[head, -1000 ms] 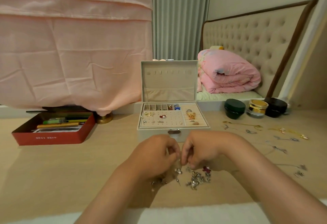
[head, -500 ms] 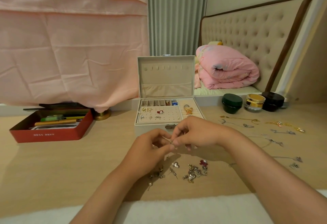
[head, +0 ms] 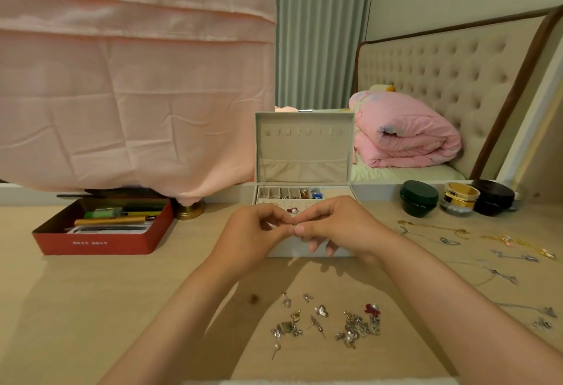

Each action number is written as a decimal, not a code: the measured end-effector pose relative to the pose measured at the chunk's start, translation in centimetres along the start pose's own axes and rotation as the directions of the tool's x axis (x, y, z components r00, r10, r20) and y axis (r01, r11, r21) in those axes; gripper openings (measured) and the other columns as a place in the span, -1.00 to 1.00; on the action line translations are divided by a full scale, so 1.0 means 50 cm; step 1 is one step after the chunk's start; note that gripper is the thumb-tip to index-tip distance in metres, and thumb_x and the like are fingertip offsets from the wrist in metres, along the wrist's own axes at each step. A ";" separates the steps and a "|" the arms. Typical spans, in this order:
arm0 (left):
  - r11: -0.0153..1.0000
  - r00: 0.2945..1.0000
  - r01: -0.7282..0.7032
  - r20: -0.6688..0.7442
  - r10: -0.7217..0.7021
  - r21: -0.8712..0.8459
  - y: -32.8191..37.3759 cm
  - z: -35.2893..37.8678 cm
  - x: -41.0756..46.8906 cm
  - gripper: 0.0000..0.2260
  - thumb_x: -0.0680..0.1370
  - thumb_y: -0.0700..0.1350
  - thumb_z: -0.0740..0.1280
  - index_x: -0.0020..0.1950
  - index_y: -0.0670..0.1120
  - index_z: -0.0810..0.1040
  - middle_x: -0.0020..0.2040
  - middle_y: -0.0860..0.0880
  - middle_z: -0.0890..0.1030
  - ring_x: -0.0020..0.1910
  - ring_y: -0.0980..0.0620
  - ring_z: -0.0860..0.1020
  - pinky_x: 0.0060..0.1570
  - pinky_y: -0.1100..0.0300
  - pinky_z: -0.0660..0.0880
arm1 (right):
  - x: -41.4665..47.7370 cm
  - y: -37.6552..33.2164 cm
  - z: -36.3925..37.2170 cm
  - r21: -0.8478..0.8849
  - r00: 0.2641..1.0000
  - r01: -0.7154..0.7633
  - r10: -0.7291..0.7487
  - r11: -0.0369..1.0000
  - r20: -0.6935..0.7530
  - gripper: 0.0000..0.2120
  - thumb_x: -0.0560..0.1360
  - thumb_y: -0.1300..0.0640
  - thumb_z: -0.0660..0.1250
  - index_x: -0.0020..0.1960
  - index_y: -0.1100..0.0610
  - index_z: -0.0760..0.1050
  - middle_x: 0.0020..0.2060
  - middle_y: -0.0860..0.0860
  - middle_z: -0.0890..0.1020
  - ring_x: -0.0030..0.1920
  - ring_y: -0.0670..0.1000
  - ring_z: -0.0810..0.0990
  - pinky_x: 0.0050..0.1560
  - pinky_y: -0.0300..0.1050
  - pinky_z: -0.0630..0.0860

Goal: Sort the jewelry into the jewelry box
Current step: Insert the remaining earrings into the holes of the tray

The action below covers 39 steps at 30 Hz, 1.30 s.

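The cream jewelry box (head: 304, 147) stands open on the wooden table, lid upright, with small pieces in its back compartments and on its earring pad. My left hand (head: 253, 235) and my right hand (head: 332, 226) meet just above the box's front, hiding much of the tray. Between their fingertips they pinch one tiny earring (head: 295, 224). A loose pile of earrings (head: 329, 320) lies on the table nearer to me, below my wrists. Several necklaces (head: 475, 244) are spread out on the right.
A red tin (head: 100, 226) with pens sits at the left. Three cosmetic jars (head: 457, 199) stand at the back right. A pink cloth hangs behind the tin, a brass base (head: 190, 211) beneath it. A mirror behind the box reflects a bed.
Both hands have risen from the earring pile and moved forward to the box's front, carrying the small earring between their fingertips.
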<state>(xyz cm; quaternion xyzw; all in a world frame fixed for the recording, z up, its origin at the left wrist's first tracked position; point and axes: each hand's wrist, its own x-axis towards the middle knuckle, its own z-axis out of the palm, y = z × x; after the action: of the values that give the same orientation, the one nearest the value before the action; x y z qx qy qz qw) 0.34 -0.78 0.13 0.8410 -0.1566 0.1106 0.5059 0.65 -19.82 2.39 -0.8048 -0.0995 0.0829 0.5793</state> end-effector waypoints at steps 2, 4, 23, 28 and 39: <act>1.000 1.000 0.003 0.002 -0.003 0.030 0.002 -0.015 0.033 -0.91 0.44 -0.07 0.54 -0.14 0.05 0.66 -0.25 0.09 0.68 -0.29 0.17 0.55 -0.24 0.30 0.48 | 0.031 -0.009 0.002 0.012 0.999 0.004 -0.004 1.000 -0.048 -0.90 0.46 0.22 0.54 -0.02 0.14 0.71 -0.30 0.05 0.72 -0.40 -0.05 0.61 -0.51 -0.24 0.38; 0.998 1.000 0.009 0.004 -0.009 0.059 0.001 -0.031 0.067 -0.89 0.47 -0.12 0.51 -0.13 0.08 0.64 -0.22 0.08 0.70 -0.21 0.13 0.64 -0.14 0.20 0.56 | 0.068 -0.022 0.004 -0.016 0.996 0.009 -0.010 1.000 -0.083 -0.92 0.47 0.22 0.53 -0.04 0.14 0.71 -0.26 0.08 0.73 -0.43 -0.07 0.60 -0.53 -0.25 0.34; 0.795 0.983 -0.087 0.181 -0.029 0.601 -0.085 -0.052 0.211 -0.73 0.60 0.03 0.28 0.26 0.07 0.63 0.20 0.03 0.64 0.14 0.00 0.57 0.11 0.04 0.53 | 0.321 -0.030 -0.009 -0.623 0.991 0.128 -0.122 0.772 0.052 -0.82 0.46 0.23 0.52 0.06 0.12 0.71 -0.17 -0.10 0.67 -0.20 -0.20 0.59 -0.19 -0.42 0.45; 0.785 0.993 -0.099 0.110 0.040 0.612 -0.073 -0.053 0.189 -0.73 0.59 0.07 0.28 0.25 0.08 0.60 0.20 0.09 0.53 0.16 0.06 0.53 0.04 0.14 0.47 | 0.278 -0.047 -0.029 -0.577 0.983 0.144 -0.183 0.804 -0.010 -0.86 0.49 0.25 0.50 0.03 0.10 0.72 -0.18 -0.13 0.67 -0.26 -0.27 0.59 -0.19 -0.42 0.46; 0.830 0.971 -0.226 0.187 0.150 0.509 0.015 0.020 0.044 -0.91 0.55 0.08 0.31 0.01 0.15 0.56 -0.12 0.19 0.55 -0.15 0.19 0.45 -0.18 0.19 0.41 | 0.022 -0.056 -0.074 -0.629 0.979 0.091 0.047 0.772 0.200 -0.94 0.49 0.15 0.50 -0.06 0.00 0.70 -0.36 -0.20 0.63 -0.45 -0.20 0.55 -0.28 -0.28 0.49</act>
<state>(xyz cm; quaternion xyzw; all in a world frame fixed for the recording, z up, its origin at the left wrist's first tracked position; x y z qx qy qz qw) 2.13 -2.31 1.05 0.9333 -0.2373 0.1397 0.2304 2.47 -22.06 6.20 -0.9387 -0.1901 0.1199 0.2613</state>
